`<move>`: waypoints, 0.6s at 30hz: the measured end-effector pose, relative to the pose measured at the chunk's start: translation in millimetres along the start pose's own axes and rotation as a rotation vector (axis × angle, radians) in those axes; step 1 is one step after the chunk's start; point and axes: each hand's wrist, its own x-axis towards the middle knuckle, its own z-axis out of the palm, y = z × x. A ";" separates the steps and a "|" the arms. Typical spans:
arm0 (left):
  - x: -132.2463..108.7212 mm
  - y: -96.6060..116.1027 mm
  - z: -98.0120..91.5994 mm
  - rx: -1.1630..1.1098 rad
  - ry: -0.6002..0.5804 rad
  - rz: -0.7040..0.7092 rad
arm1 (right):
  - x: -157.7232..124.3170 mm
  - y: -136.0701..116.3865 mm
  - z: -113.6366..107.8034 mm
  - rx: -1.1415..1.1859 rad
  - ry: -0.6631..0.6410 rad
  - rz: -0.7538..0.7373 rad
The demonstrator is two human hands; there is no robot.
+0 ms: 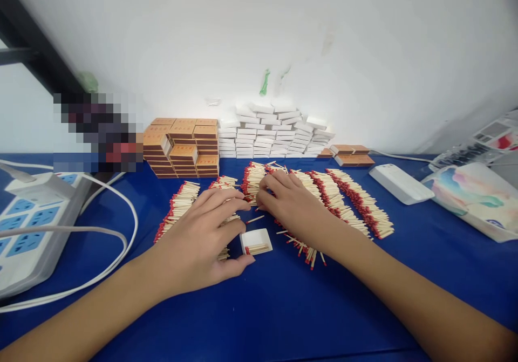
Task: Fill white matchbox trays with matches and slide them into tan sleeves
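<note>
A small white matchbox tray (254, 237) lies on the blue table, with a few red-headed matches (259, 248) along its near side. My left hand (202, 232) is spread at its left end, thumb and forefinger apart around the tray's corners; whether they press on it I cannot tell. Beyond the tray, my right hand (285, 200) is curled down over a row of matches (254, 177), its fingertips bunched on match heads. The palm and wrist hide part of the rows. One loose match (254, 219) lies between my hands.
More match rows (360, 203) fan out to the right. Stacked orange matchboxes (182, 151) and white trays (267, 135) line the wall. A power strip (36, 232) with white cables is at left. At right are a white block-shaped device (401, 183) and a colourful packet (473, 200).
</note>
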 end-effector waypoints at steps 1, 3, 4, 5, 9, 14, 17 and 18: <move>0.2 0.0 -0.1 0.003 0.000 0.001 | 0.4 -1.0 -0.3 -0.007 0.001 -0.003; 0.8 -0.2 0.0 0.009 0.007 0.005 | 0.7 -3.0 0.0 -0.012 0.010 -0.015; 1.0 -0.4 0.1 0.012 0.011 0.008 | 0.7 -3.9 0.4 -0.014 0.016 -0.023; 1.1 -0.5 0.3 0.013 0.013 0.011 | 0.5 -4.6 1.0 -0.014 0.019 -0.030; 0.7 -0.3 0.5 0.015 0.008 0.013 | -0.1 -6.2 3.9 0.017 0.041 -0.028; 1.4 1.2 -1.3 0.012 0.002 0.012 | 2.0 -10.3 4.9 0.137 0.122 0.003; 2.2 1.6 -2.1 0.019 0.000 0.011 | 2.0 -12.0 2.8 0.195 0.139 -0.010; 2.3 1.6 -2.1 0.022 0.001 0.010 | 1.2 -11.5 1.3 0.213 0.140 -0.008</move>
